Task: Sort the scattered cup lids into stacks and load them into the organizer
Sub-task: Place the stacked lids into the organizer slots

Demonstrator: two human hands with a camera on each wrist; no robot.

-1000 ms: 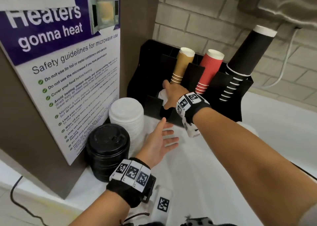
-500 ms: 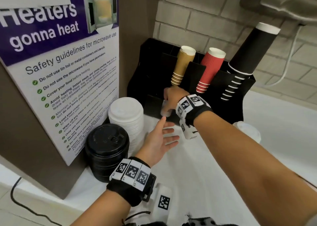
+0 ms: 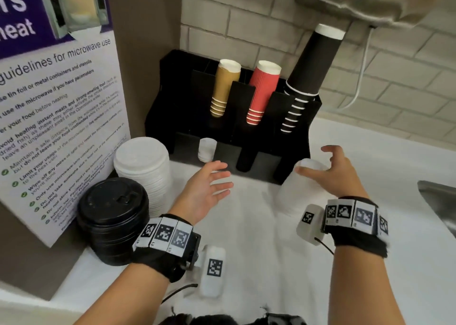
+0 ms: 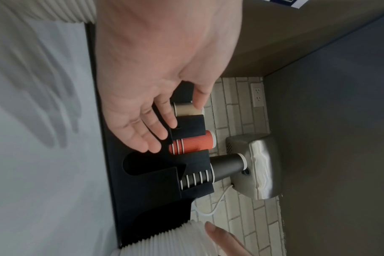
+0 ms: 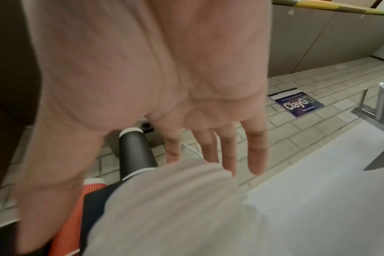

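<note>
Three loose stacks of lids wait on the worktop [image 3: 259, 250], and a fourth, small white stack [image 3: 206, 149] already sits in the organizer [image 3: 293, 152]'s left front slot. Against the left edge stand the black lid stack [image 3: 112, 220] and, just behind it, the tall white lid stack [image 3: 144, 170]; both crowd the poster board [image 3: 61, 117], so fingers get round them only from the right. The left hand [image 3: 206, 190] hovers flat and relaxed, holding nothing. Near the organizer's right front corner, the right hand [image 3: 330, 171] spreads over the third white stack [image 3: 299, 189], fingers not yet closed. Thin plastic lids are probably light, slick and prone to fanning apart, so take the stack round its sides, low down. Above, cup columns [image 3: 261, 92] lean out over the slots and may hinder loading.
</note>
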